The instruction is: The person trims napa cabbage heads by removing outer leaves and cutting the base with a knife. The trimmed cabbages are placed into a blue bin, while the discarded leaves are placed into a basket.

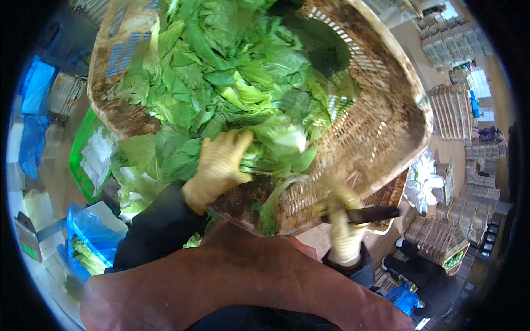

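Note:
A large dirty plastic basket (372, 107), tilted before me, holds a heap of loose green leaves (248, 70) that look like lettuce or cabbage. My left hand (221, 167), in a yellowish glove, lies on the leaves near the basket's near edge, fingers spread; beside its fingers is a leafy head (281, 142) with a pale base. Over the basket's near right rim, my right hand (343, 227), also gloved and blurred, is closed around a dark handle (374, 214). What the handle belongs to is too blurred to tell.
At the left are a green crate (78, 161) with white plastic, a blue bag (93, 236) with leaves and a scale display (28, 240). Stacked crates (449, 109) line the right side. A person in dark clothes (430, 273) is at the lower right.

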The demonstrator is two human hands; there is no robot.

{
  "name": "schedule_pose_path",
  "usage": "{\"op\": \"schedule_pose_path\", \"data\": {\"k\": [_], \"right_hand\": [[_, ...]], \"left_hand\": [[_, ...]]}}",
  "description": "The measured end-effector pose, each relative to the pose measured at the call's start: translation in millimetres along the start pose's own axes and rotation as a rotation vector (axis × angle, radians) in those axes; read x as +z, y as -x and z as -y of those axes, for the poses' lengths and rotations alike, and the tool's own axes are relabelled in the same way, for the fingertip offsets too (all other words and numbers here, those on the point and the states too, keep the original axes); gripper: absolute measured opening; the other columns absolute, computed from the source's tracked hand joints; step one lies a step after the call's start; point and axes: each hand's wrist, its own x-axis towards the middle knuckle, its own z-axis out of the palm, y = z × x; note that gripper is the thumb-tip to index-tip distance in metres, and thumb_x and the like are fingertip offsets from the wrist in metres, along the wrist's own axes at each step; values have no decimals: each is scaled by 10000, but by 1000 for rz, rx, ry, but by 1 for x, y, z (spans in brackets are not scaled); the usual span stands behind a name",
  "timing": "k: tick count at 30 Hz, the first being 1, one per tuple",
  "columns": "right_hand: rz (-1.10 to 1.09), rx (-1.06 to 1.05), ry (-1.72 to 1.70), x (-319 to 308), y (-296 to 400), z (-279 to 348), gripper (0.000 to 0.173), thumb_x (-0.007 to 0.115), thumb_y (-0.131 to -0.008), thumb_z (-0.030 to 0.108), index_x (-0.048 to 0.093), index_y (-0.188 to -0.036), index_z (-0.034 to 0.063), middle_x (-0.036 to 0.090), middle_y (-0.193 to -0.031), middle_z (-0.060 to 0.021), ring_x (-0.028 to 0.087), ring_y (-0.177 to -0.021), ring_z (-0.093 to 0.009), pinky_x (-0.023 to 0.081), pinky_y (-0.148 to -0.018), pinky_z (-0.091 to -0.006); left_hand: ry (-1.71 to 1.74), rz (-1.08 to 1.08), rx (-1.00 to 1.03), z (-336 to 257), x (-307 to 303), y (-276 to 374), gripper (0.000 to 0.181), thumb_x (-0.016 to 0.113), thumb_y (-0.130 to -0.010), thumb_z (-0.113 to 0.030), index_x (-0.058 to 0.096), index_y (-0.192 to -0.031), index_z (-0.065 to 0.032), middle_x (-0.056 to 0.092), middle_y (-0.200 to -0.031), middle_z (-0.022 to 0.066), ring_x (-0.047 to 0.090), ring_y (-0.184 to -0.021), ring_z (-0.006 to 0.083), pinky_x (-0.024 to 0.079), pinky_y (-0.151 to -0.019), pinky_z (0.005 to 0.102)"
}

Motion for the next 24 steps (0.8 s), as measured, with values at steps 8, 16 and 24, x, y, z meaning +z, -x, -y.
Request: {"op": "schedule_pose_path", "data": {"k": [8,16,24], "right_hand": [[273,155,-224,97,-63,54,974,902,-716,296,379,-1490,22,547,-1393,-128,583,-1164,-193,476,-982,-336],[1003,-302,47,195,-49,112,530,692,-743,-57,635,-1266,8,609,-1350,-146,647,-1166,-221,512,-971,-307],[716,-1525,1065,249,36,142,279,589,-780,86,680,-1043,62,674,-1120,-127,544,-521,-162,431,-460,-269]], "left_hand": [[1176,-310,-48,59,-76,113,1156,939,-478,-130,350,-1468,-38,536,-1344,123,505,-1244,215,415,-1052,355],[1561,-508,-265,57,-82,257,880,859,-592,-178,428,-1349,-53,556,-1240,117,532,-1149,225,446,-976,374],[1651,-516,-342,3,-53,318,611,779,-707,-225,507,-1230,-68,577,-1136,110,559,-1054,235,476,-901,393]]}}
